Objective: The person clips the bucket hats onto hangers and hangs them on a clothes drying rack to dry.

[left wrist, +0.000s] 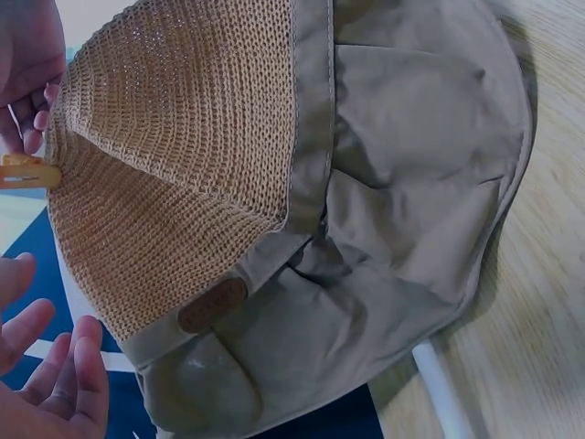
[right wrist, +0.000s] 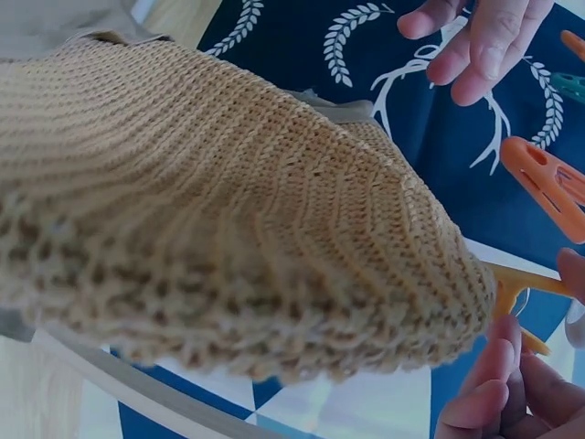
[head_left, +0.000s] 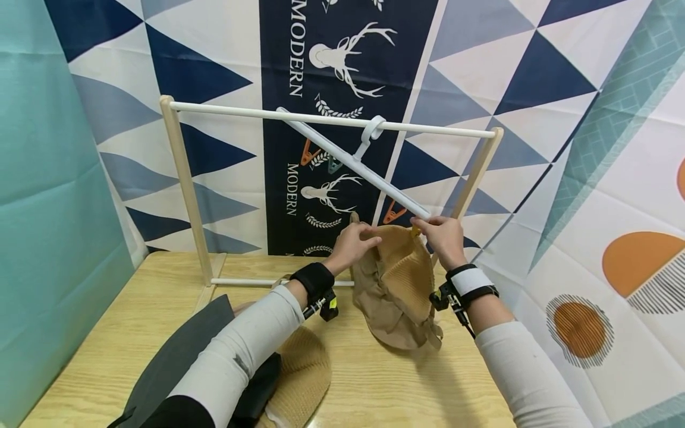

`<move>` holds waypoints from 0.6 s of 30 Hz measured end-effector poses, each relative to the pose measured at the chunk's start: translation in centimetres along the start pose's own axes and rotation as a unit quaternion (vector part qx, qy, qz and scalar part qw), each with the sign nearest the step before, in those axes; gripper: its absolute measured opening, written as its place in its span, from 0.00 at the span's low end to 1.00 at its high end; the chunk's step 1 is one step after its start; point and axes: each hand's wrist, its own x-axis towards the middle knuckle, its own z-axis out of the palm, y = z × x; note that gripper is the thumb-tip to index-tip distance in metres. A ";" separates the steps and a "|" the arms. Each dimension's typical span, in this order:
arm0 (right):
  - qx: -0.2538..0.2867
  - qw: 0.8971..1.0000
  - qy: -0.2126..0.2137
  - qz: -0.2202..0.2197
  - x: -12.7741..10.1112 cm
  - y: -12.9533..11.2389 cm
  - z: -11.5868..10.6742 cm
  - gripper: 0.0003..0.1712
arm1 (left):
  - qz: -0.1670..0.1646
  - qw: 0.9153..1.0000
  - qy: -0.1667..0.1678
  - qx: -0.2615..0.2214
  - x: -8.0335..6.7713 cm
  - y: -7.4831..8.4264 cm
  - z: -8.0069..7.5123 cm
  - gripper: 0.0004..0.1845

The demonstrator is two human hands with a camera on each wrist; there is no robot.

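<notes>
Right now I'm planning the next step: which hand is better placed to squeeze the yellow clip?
Probably the right hand: it pinches the yellow clip, while the left hand holds nothing, farther away.

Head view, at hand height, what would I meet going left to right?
Teal cloth, rack's left post, left hand, tan hat, right hand, printed orange half-circle.

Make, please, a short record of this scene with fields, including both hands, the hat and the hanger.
Right grip: pinches the yellow clip
Left grip: fingers extended near the hat
Hat: ribbed tan crown, brown fabric brim; yellow clip at crown's edge
Hanger: hooked over the white top rail, slanting down toward right grip
Other clips: orange clips, green clip
Table: second hat, partly hidden
</notes>
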 end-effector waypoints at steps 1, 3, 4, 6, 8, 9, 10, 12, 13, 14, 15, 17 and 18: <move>-0.001 1.000 0.001 -0.001 -0.1 0.1 0.0 0.25 | 0.000 1.000 0.000 -0.003 -0.1 -0.1 0.0 0.16; -0.004 1.000 0.006 -0.001 -0.2 0.2 0.0 0.26 | 0.000 1.000 -0.002 -0.009 -0.2 -0.2 -0.1 0.15; -0.005 1.000 0.009 -0.002 -0.3 0.3 0.0 0.26 | 0.002 1.000 -0.002 -0.010 -0.2 -0.3 -0.2 0.15; -0.009 1.000 0.016 -0.006 -0.5 0.5 0.1 0.26 | 0.001 1.000 -0.002 -0.009 -0.3 -0.5 -0.3 0.15; -0.009 1.000 0.019 -0.011 -0.6 0.6 0.3 0.26 | -0.001 1.000 0.002 -0.004 -0.3 -0.8 -0.5 0.14; -0.008 1.000 0.020 -0.015 -0.7 0.7 0.3 0.26 | -0.003 1.000 0.003 -0.003 -0.3 -0.9 -0.7 0.14; -0.006 1.000 0.021 -0.019 -0.8 0.8 0.4 0.25 | -0.004 1.000 0.005 -0.002 -0.2 -1.0 -0.8 0.14; -0.002 0.999 0.023 -0.023 -1.0 1.1 0.4 0.25 | -0.006 1.000 0.008 -0.004 -0.2 -1.2 -1.0 0.13; 0.003 0.999 0.023 -0.025 -1.1 1.2 0.5 0.25 | -0.007 1.000 0.009 -0.006 -0.3 -1.3 -1.1 0.13; 0.005 0.999 0.024 -0.025 -1.2 1.3 0.5 0.24 | -0.007 1.000 0.010 -0.007 -0.3 -1.4 -1.3 0.13; 0.006 0.999 0.025 -0.023 -1.3 1.4 0.5 0.25 | -0.006 1.000 0.010 -0.006 -0.4 -1.4 -1.3 0.14; 0.007 1.000 0.025 -0.014 -1.4 1.6 0.4 0.25 | -0.006 1.000 0.010 0.001 -0.5 -1.5 -1.4 0.14; 0.008 1.000 0.023 -0.010 -1.5 1.7 0.4 0.25 | -0.007 1.000 0.007 0.006 -0.6 -1.5 -1.5 0.14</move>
